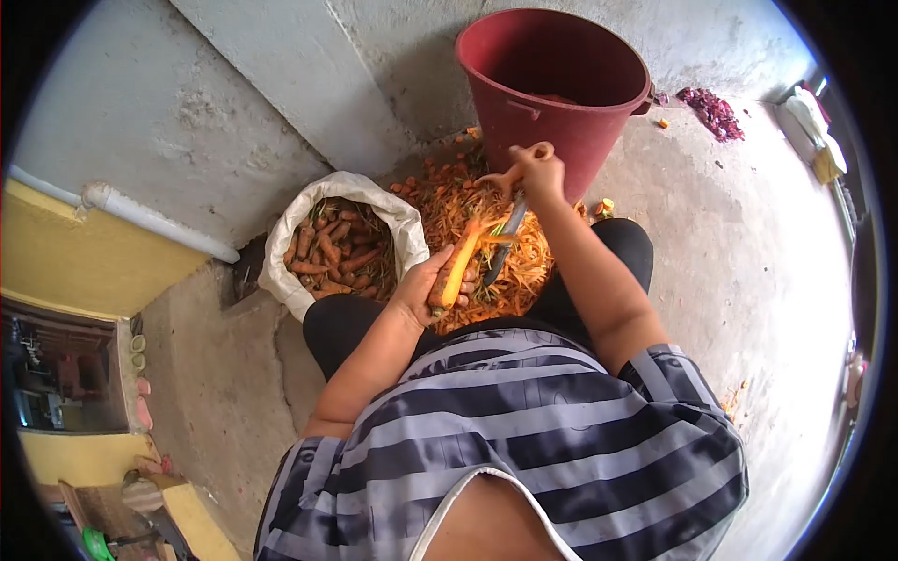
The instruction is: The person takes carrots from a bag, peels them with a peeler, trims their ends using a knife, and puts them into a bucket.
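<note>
My left hand (421, 288) is closed around a carrot (456, 271). Its upper length is bright orange and peeled, while the end near my palm still has brown skin and a green tip. Strips of peel hang beside its far end. My right hand (543, 178) grips an orange peeler (505, 178), held apart from the carrot, above and to its right. Below my hands spreads a heap of carrot peelings (524, 276). A dark-handled knife (497, 266) appears to lie on the heap, partly hidden.
An open white sack (412, 220) of unpeeled carrots (327, 248) stands to the left. The tall red bucket (561, 131) is beyond my right hand, near the wall. Purplish scraps (713, 114) lie on the concrete floor at right. A carrot end (606, 206) rests near my right knee.
</note>
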`<state>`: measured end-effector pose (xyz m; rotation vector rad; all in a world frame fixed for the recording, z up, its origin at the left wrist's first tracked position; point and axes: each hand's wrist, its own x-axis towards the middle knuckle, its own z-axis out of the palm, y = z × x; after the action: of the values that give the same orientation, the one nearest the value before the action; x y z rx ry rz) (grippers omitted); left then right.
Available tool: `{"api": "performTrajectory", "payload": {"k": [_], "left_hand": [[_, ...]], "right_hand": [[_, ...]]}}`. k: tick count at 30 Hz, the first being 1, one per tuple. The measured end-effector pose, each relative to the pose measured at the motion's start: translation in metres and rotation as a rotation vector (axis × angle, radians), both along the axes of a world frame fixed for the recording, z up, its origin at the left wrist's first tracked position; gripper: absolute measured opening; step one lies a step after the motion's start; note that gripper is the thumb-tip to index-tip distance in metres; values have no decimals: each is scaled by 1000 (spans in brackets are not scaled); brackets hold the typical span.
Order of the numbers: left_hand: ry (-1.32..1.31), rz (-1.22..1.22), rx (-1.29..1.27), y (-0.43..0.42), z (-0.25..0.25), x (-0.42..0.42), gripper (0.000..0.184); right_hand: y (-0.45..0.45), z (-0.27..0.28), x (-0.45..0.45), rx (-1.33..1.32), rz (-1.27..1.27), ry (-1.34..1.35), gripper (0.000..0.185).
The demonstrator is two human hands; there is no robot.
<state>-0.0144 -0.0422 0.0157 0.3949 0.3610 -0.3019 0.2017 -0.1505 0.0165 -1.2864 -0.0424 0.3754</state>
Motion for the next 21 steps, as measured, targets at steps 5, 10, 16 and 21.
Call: {"api": "performTrajectory", "payload": {"k": [5,10,16,21], "left_hand": [[64,72,15,7,0,6,30],[163,243,208,-9,17,14,32],[24,-14,67,6,-6,5,31],[60,74,135,13,-12,10,33]], "right_hand": [[-4,32,-45,211,102,63,23],[5,22,-91,264,448,33,24],[6,-28,23,8,-105,96,21],[-3,29,-54,233,185,126,21]]}}
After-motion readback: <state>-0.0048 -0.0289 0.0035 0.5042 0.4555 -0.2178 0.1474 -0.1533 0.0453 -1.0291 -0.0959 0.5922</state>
